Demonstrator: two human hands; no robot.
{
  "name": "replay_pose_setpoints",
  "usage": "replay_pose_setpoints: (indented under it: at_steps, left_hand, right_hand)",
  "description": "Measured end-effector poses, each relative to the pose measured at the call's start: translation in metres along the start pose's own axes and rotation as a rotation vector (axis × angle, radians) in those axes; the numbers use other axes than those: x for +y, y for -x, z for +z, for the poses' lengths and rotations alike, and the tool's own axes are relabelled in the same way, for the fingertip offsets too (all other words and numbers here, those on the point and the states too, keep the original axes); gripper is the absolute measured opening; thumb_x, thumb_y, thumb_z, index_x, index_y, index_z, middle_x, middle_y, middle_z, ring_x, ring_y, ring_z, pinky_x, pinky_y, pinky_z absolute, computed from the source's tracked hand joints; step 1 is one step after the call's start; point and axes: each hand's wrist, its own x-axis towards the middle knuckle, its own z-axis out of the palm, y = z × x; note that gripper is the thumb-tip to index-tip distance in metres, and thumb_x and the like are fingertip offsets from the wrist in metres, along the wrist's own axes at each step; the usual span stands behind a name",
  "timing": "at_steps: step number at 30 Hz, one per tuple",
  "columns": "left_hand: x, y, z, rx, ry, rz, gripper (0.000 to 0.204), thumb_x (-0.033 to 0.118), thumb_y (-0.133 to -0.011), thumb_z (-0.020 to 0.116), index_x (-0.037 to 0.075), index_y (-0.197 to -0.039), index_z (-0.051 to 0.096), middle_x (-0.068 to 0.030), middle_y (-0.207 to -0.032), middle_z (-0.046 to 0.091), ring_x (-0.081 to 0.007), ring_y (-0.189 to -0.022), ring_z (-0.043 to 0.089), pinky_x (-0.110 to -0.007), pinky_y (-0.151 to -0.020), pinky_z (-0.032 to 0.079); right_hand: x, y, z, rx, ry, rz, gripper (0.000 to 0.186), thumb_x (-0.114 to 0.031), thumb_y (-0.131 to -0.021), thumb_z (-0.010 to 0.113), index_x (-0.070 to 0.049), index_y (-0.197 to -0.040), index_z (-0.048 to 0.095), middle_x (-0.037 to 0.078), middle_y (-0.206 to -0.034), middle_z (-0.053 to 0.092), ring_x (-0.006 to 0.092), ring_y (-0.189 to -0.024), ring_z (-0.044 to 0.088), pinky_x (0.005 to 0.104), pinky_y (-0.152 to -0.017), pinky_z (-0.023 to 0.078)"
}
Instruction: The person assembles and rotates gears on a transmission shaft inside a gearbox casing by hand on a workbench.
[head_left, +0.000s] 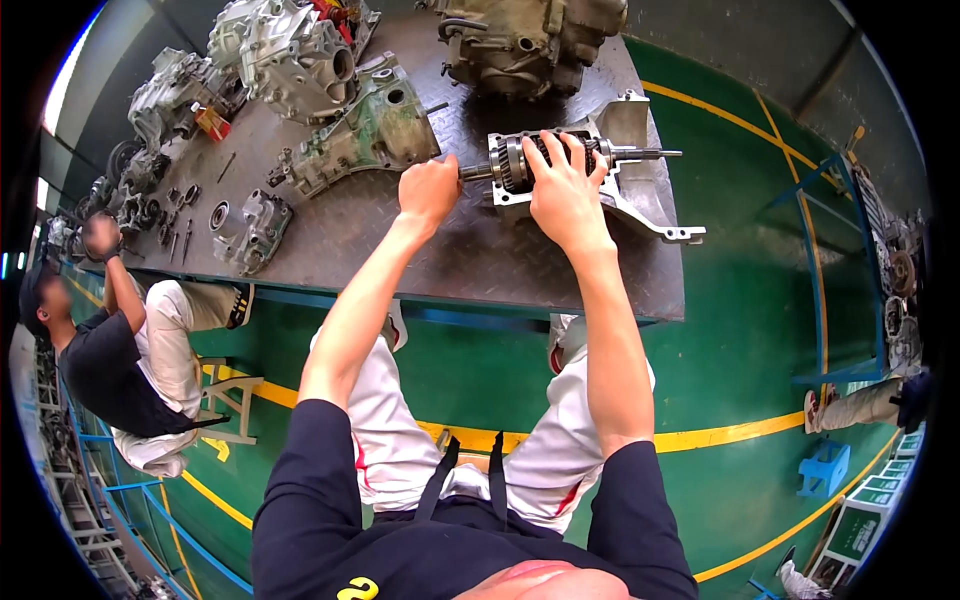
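Note:
A gearbox shaft with toothed gears [514, 165] lies across an open silver gearbox housing [512, 197] near the table's right end. My left hand [429, 190] is closed in a fist around the shaft's left end. On top of the gears rests my right hand [568, 195], its fingers spread and curved over them. To the right, a thin bare stretch of the shaft [650, 154] sticks out past the housing. The housing's flared bell part [625, 122] and a long bracket-like arm [665, 233] extend beyond my right hand.
A green-stained gearbox casing [370, 130] sits left of my hands; a large dirty gearbox [530, 45] stands behind. Silver casings [285, 65], a small housing [255, 230] and loose tools [180, 240] fill the left side. A co-worker [125, 350] sits at far left.

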Motion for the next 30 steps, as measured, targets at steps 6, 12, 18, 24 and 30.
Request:
replay_pose_setpoints:
  at_steps: [6,12,18,24,30]
  left_hand:
    - [-0.034,-0.042,-0.011,-0.647,0.218,0.037,0.022,0.023,-0.079,0.072,0.001,-0.077,0.072,-0.0185,-0.077,0.072,-0.0323,-0.071,0.074,-0.043,-0.06,0.056]
    - [-0.023,-0.058,-0.024,-0.771,0.194,0.173,0.029,0.027,-0.08,0.075,0.0,-0.09,0.069,-0.0184,-0.087,0.073,-0.0333,-0.08,0.072,-0.045,-0.072,0.057]
    - [-0.017,0.018,0.001,0.116,0.041,0.134,0.034,0.019,-0.079,0.075,0.005,-0.104,0.058,-0.0142,-0.084,0.065,-0.0352,-0.083,0.066,-0.047,-0.079,0.054]
    - [-0.011,-0.011,-0.007,-0.27,0.03,-0.043,0.024,0.028,-0.083,0.075,0.005,-0.084,0.07,-0.0187,-0.08,0.072,-0.0377,-0.079,0.073,-0.049,-0.069,0.058]
    - [-0.043,-0.074,-0.018,-1.298,0.525,-0.211,0.033,0.027,-0.082,0.074,0.004,-0.066,0.057,-0.0017,-0.061,0.05,-0.0152,-0.05,0.044,-0.033,-0.049,0.04]
  right_hand:
    - [-0.007,-0.002,-0.003,-0.011,0.025,-0.001,0.057,-0.007,-0.086,0.061,-0.014,-0.143,0.056,0.01,-0.148,0.051,0.0299,-0.141,0.039,0.0605,-0.113,0.025]
    - [-0.003,0.002,-0.002,-0.057,0.032,0.007,0.058,-0.007,-0.086,0.06,-0.012,-0.144,0.055,0.012,-0.15,0.05,0.033,-0.142,0.038,0.0635,-0.113,0.023]
    - [-0.008,-0.004,-0.003,-0.028,0.025,-0.037,0.056,-0.007,-0.087,0.06,-0.012,-0.143,0.054,0.012,-0.15,0.05,0.0327,-0.141,0.039,0.0635,-0.112,0.024]
    - [-0.002,0.002,-0.003,-0.041,0.043,-0.012,0.058,-0.007,-0.087,0.06,-0.014,-0.144,0.054,0.012,-0.15,0.05,0.0322,-0.141,0.039,0.0636,-0.113,0.024]
    - [-0.003,0.0,-0.003,-0.063,0.067,-0.016,0.062,-0.006,-0.086,0.061,-0.014,-0.146,0.052,0.012,-0.152,0.048,0.0328,-0.143,0.037,0.0636,-0.114,0.022]
